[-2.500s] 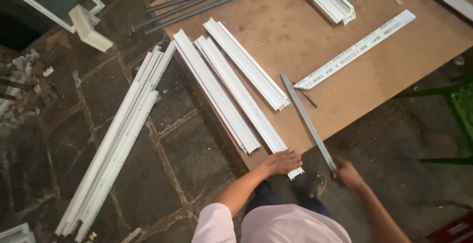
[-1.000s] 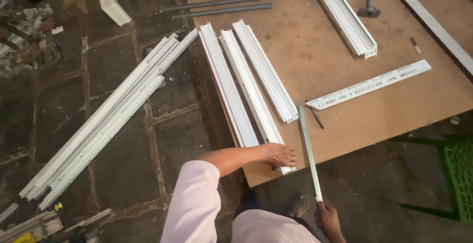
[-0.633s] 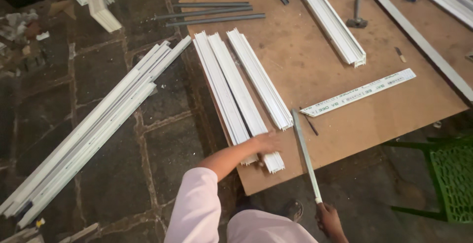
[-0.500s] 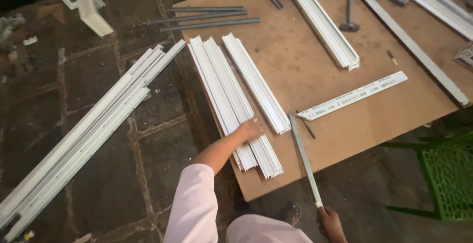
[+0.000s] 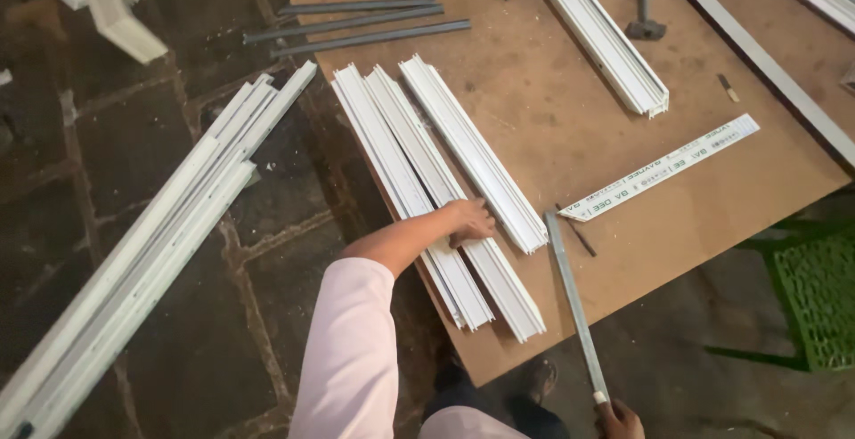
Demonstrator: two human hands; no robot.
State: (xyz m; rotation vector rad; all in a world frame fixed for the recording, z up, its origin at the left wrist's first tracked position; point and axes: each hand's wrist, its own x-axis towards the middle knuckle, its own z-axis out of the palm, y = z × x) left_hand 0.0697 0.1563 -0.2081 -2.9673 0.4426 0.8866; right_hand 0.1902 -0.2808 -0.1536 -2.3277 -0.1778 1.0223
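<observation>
I work in a fabrication workshop: white window-frame profiles [image 5: 445, 190] under my left hand [image 5: 469, 222], more stacked on the stone floor [image 5: 223, 314] beside my plywood workbench [image 5: 552, 127].

Bare board [image 5: 570, 136] is left open between the white profiles [image 5: 445, 181] and the printed strip [image 5: 663, 169]; passage rightward is barred by the grey bar [image 5: 574, 301].

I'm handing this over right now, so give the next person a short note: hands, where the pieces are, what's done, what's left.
Left hand: resting on the three white profiles lying side by side on the wooden board, near ends uneven.
Right hand: gripping the near end of the grey metal strip, whose far end lies on the board.
Done: profiles grouped together.
Left: near ends not yet flush, judging by their stagger.
</observation>
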